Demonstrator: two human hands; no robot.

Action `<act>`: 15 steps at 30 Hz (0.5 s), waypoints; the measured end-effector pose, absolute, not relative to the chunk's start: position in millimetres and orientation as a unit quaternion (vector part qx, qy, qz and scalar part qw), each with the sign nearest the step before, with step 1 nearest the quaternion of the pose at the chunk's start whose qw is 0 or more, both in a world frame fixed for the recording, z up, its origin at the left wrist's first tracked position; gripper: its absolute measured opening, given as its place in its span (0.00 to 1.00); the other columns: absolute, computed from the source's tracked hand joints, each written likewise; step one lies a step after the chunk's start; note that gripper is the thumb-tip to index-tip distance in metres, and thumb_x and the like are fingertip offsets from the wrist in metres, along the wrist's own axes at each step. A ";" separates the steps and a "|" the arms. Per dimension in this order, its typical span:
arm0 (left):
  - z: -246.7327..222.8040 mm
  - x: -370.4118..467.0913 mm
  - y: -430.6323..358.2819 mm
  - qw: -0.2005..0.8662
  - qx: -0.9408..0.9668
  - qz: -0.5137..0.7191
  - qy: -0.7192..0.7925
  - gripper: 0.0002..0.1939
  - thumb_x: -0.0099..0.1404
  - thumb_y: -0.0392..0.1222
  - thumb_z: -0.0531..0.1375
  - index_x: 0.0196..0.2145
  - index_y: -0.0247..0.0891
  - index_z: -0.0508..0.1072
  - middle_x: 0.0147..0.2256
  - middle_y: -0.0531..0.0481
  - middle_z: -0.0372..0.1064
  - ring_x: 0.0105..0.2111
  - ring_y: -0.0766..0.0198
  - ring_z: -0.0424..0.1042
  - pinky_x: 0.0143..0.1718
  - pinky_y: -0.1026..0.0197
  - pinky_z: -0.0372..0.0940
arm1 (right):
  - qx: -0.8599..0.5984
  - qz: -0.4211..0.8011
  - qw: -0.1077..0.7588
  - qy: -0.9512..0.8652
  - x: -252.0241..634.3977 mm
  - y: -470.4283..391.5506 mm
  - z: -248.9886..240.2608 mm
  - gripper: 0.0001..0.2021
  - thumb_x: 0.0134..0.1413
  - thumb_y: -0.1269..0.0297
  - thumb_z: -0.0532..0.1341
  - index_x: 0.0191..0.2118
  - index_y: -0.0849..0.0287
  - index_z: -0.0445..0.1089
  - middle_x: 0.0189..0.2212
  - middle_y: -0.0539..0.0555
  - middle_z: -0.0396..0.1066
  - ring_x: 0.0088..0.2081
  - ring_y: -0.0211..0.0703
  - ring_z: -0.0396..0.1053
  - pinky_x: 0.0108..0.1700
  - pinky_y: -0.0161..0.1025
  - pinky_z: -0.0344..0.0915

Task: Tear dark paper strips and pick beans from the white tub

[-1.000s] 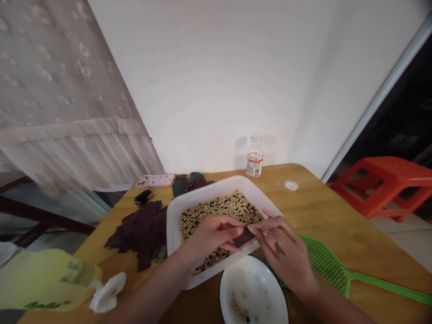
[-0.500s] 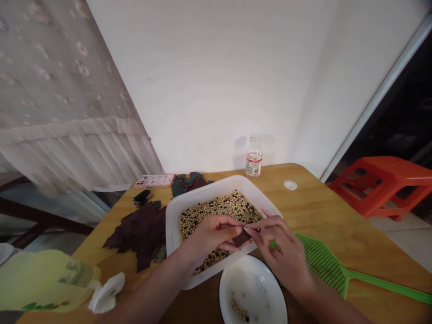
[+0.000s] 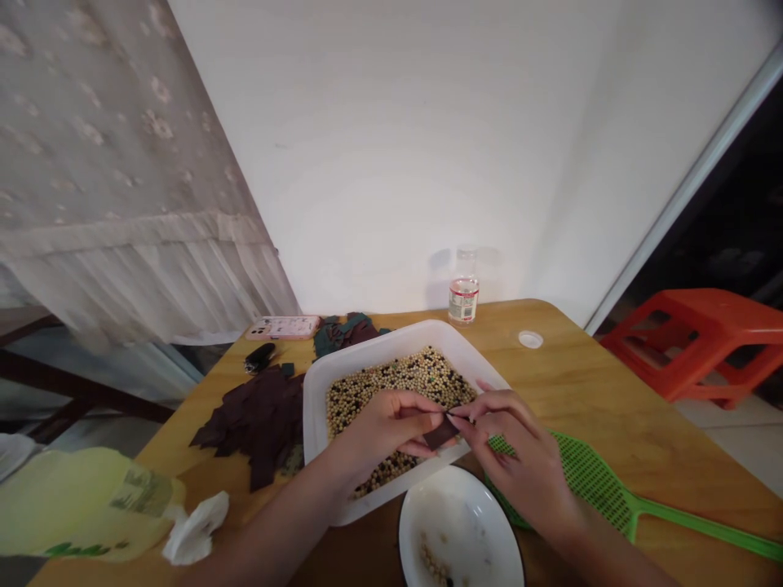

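Over the front right part of a white plastic tub [image 3: 316,408] my two hands meet at a small dark brown patch [image 3: 438,434], flat and thin like cloth or paper. My left hand [image 3: 391,424] pinches it between thumb and fingers. The fingertips of my right hand [image 3: 510,444] are closed at its upper edge; whether they hold a bead there is too small to tell. Beige and black beads [image 3: 416,371] fill the tub below. In front of it a white plate [image 3: 460,522] holds a few more beads.
Left of the tub lie a pile of dark brown patches [image 3: 260,420], green and brown pieces [image 3: 346,333], a phone [image 3: 283,328], a yellow tissue pack [image 3: 91,505] and a crumpled tissue [image 3: 196,530]. A green fly swatter [image 3: 593,481], bottle [image 3: 463,297] and white cap [image 3: 530,339] are right and behind.
The view has shifted slightly. My right fingertips have closed more tightly at the patch's upper edge, with the wrist a little changed in angle. My left hand keeps its pinch.
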State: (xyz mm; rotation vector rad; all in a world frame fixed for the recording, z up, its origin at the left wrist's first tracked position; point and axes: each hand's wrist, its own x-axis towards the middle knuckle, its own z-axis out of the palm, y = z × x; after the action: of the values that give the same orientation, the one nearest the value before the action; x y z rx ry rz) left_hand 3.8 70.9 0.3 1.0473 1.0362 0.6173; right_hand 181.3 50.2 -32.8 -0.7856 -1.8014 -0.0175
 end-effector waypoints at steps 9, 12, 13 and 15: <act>0.7 4.5 71.0 0.692 0.480 0.276 0.464 0.19 0.47 0.51 0.68 0.32 0.35 0.74 0.29 0.50 0.74 0.31 0.64 0.75 0.35 0.60 0.69 | -0.332 -0.011 0.548 -0.768 181.3 49.6 -34.1 0.13 0.53 0.78 0.57 0.24 0.56 0.56 0.28 0.47 0.59 0.30 0.34 0.69 0.49 0.47 0.72; 0.8 3.9 71.4 0.694 0.480 0.274 0.462 0.19 0.47 0.50 0.68 0.32 0.35 0.75 0.28 0.51 0.74 0.31 0.64 0.74 0.35 0.61 0.69 | -0.332 -0.011 0.547 -0.769 181.7 49.3 -35.9 0.13 0.53 0.78 0.57 0.24 0.56 0.55 0.28 0.47 0.58 0.30 0.34 0.69 0.51 0.46 0.71; 0.7 3.7 71.5 0.694 0.480 0.276 0.461 0.19 0.47 0.51 0.68 0.32 0.36 0.75 0.28 0.51 0.74 0.31 0.64 0.75 0.35 0.62 0.69 | -0.332 -0.010 0.546 -0.769 181.7 49.4 -36.2 0.14 0.53 0.78 0.57 0.24 0.56 0.54 0.28 0.47 0.58 0.30 0.34 0.69 0.51 0.46 0.71; 0.5 3.5 71.8 0.694 0.478 0.282 0.459 0.19 0.47 0.51 0.68 0.33 0.36 0.75 0.29 0.51 0.74 0.32 0.64 0.75 0.35 0.62 0.69 | -0.332 -0.010 0.545 -0.770 181.6 50.0 -36.2 0.14 0.54 0.78 0.57 0.24 0.56 0.54 0.28 0.47 0.58 0.30 0.34 0.69 0.50 0.46 0.71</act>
State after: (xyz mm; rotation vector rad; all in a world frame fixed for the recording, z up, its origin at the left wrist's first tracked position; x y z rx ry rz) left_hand 3.5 71.8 0.5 1.0663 1.0243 0.6296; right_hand 181.6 50.0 -36.2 -0.7877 -1.8268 -0.0231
